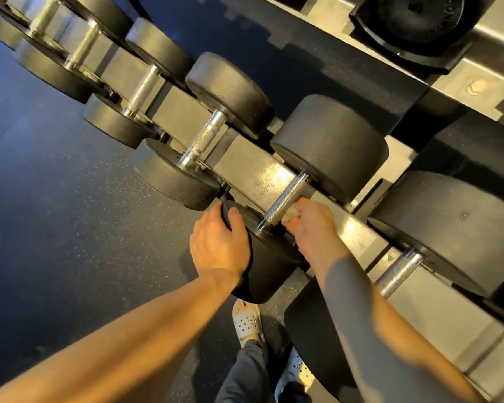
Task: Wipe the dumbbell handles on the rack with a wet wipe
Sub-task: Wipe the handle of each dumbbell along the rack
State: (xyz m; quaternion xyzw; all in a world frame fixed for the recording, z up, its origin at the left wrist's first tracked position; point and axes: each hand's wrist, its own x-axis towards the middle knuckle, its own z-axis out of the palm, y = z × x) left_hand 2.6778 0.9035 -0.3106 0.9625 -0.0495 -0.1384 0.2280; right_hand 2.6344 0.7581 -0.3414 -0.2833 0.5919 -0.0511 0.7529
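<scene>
Left hand [218, 242]: laid over the near head [268, 271] of the dumbbell [329, 146], fingers and thumb curled round its rim.
Right hand [309, 228]: clamped on the wet wipe [289, 217], which is bunched in the fingers.
Wet wipe: pressed against the near end of the knurled handle [287, 197].
Dumbbell: seated across the rack [245, 161], between two other dumbbells [227, 91].
Floor [70, 228]: dark and speckled.
</scene>
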